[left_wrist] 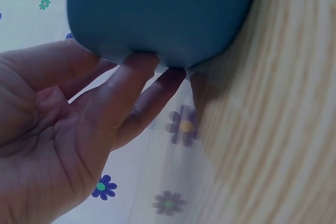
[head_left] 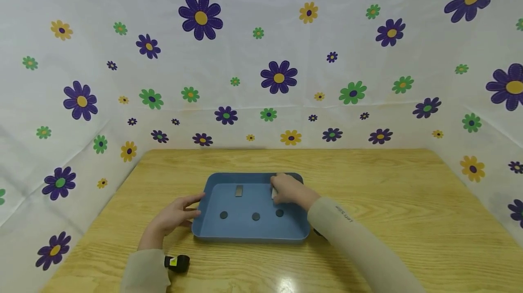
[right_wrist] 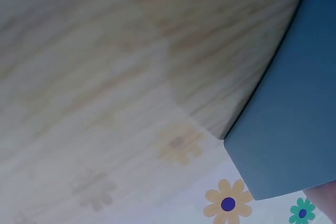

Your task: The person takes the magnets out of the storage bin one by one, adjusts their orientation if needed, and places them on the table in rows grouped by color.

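Observation:
A shallow blue tray (head_left: 253, 234) lies on the wooden table. My left hand (head_left: 175, 215) touches the outside of its left wall with extended fingers, seen close against the blue side (left_wrist: 163, 14) in the left wrist view. Over the tray's right half, my right hand (head_left: 291, 189) pinches a small, pale flat piece (head_left: 274, 192), mostly covered by the fingers. A grey rectangular plate (head_left: 239, 191) lies at the back left inside the tray. Nearer the front are three dark round discs: a left disc (head_left: 223, 215), a middle disc (head_left: 255, 216) and a right disc (head_left: 279, 212).
The wood-grained table (head_left: 376, 193) extends around the tray on every side. A white cloth (head_left: 245, 52) printed with flowers stands behind it and along both sides. A black device (head_left: 177, 263) is strapped at my left wrist.

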{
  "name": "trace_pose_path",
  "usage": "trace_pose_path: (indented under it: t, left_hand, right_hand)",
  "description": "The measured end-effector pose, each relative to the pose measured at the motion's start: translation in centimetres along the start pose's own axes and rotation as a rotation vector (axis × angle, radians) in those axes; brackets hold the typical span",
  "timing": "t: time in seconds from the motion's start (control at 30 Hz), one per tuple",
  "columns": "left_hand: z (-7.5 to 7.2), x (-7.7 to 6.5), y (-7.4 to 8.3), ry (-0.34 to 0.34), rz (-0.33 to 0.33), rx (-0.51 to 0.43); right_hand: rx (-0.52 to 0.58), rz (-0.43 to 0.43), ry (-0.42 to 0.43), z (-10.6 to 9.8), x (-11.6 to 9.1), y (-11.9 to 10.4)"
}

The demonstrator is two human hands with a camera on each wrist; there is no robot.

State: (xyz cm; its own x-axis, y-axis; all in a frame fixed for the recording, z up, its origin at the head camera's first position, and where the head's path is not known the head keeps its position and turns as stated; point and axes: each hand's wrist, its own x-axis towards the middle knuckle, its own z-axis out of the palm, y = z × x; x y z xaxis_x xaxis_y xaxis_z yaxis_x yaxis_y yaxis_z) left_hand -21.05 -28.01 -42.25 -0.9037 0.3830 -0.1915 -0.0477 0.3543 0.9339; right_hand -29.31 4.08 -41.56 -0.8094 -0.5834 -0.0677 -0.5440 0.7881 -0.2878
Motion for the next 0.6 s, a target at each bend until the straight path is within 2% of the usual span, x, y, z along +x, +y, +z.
trace_pose_path:
  t: [0.13,0.4,0.6]
  left_hand:
    - [0.07,0.00,-0.11,0.002,-0.003,-0.002]
    - [0.05,0.18,-0.60,0.032,-0.020,-0.002]
    - [0.11,0.27,-0.46,0.040,-0.027,0.001]
  right_hand:
    - [-0.005,-0.004,-0.005,-0.13,-0.17,-0.25]
    - [0.087,-0.053,0.037,-0.30,-0.48,0.18]
    - [0.118,-0.053,0.058,-0.69,-0.39,0.55]
